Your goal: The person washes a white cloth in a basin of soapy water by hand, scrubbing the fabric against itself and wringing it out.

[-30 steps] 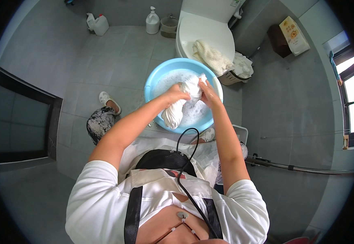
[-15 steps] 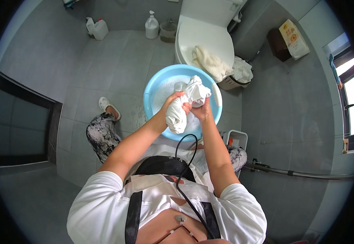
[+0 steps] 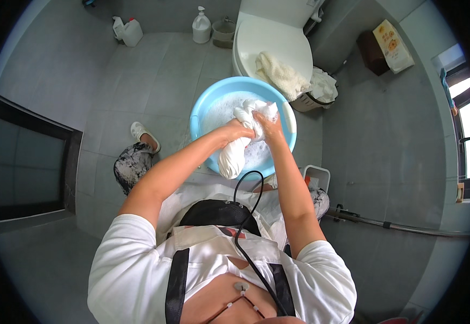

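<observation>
A bunched, twisted white cloth (image 3: 232, 160) is held over a round light-blue basin (image 3: 198, 113) of sudsy water (image 3: 219, 110). Around the cloth's middle my left hand (image 3: 237, 131) is closed, knuckles up. My right hand (image 3: 269, 126) grips it a little farther to the right, its fingers wrapped over the folds. One thick end of the cloth hangs toward me near the basin's front rim, and the other end bunches up beyond my right hand. Whether the cloth is one garment or several pieces cannot be made out.
A white bar (image 3: 289, 117) lies along the basin's right rim. Behind stands a toilet (image 3: 273, 46) with a cream towel (image 3: 278, 75) on its lid, beside a filled waste bin (image 3: 306, 102). A pump bottle (image 3: 201, 27) and jugs (image 3: 132, 32) stand by the wall. A black cable (image 3: 236, 243) loops before me.
My hands have rotated around the cloth, the left now knuckles up and the right fingers over the top. The cloth looks more tightly twisted. The view has shifted slightly.
</observation>
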Available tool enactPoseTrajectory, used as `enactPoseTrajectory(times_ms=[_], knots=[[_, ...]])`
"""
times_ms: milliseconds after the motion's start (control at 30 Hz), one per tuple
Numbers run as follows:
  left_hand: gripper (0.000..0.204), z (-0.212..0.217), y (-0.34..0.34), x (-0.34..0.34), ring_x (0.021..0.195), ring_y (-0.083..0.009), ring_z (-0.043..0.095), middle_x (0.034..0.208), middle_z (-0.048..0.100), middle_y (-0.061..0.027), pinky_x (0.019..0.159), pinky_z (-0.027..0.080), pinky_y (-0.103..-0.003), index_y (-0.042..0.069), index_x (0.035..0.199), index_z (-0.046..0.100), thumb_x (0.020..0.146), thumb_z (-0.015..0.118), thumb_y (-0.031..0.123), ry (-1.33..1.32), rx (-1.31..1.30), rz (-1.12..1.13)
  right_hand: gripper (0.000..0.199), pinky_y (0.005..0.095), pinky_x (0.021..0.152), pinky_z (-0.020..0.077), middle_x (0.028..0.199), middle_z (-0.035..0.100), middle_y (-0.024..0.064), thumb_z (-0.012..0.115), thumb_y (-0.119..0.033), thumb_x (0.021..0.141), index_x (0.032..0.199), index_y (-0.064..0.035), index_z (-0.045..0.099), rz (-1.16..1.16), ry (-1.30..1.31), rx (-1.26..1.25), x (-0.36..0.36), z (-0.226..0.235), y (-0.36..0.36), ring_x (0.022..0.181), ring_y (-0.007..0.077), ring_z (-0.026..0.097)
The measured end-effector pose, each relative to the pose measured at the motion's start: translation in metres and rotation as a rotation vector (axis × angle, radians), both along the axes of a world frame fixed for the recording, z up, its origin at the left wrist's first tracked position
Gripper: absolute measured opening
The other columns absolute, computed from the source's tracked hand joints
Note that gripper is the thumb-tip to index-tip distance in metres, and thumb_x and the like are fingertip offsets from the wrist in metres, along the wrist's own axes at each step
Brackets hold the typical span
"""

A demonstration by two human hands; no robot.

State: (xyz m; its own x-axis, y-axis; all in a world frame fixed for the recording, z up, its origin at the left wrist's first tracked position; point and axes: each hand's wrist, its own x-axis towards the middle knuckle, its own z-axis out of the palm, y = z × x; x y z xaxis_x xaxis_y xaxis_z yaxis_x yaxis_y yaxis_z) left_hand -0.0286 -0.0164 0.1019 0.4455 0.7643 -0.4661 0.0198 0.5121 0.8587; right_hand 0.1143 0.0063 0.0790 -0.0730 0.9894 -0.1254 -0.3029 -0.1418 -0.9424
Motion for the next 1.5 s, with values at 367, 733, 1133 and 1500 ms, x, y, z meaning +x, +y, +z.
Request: enactPoseTrajectory(times_ms=[367,733,1133,1500], knots=[[0.066,-0.031,-0.003,0.023,0.095,-0.0320,0.052,0.106,0.051,-0.0204,0.082,0.041,-0.036,0.004,0.116,0.039,0.059,0.067,0.022,0.673,0.809,0.043,0.028,0.0322,0.062,0.0494,0.091,0.056,0.0117,0.052,0.000,0.072,0.100,0.0015,0.049,-0.502,0.093,-0.155,-0.027,-0.007,0.007,0.076,0.0214,0.058],[0.044,-0.020,0.009,-0.004,0.093,-0.0224,0.054,0.102,0.057,-0.0098,0.080,0.043,-0.030,0.003,0.102,0.053,0.062,0.066,0.017,0.164,0.450,0.116,0.067,0.0363,0.086,0.0393,0.121,0.038,0.0146,0.052,0.003,0.072,0.130,-0.0057,0.021,0.094,0.235,-0.170,0.001,0.033,-0.020,0.108,0.0239,0.043],[0.033,0.016,0.013,-0.021,0.052,-0.0146,0.053,0.074,0.057,-0.0107,0.041,0.045,-0.025,0.002,0.103,0.049,0.075,0.055,0.017,-0.397,-0.264,-0.291,0.102,0.0334,0.093,0.0331,0.123,0.038,0.0105,0.077,-0.024,0.054,0.133,-0.0066,0.015,0.380,0.126,0.018,0.035,0.035,-0.014,0.111,0.0225,0.040],[0.031,0.020,0.011,-0.011,0.057,-0.0143,0.056,0.076,0.056,-0.0073,0.046,0.047,-0.026,0.003,0.094,0.054,0.066,0.067,0.008,-0.067,-0.056,-0.427,0.033,0.0273,0.068,0.0428,0.082,0.057,0.0047,0.068,-0.009,0.060,0.089,-0.0041,0.052,0.179,-0.235,0.139,0.005,0.042,-0.020,0.074,0.0162,0.053]])
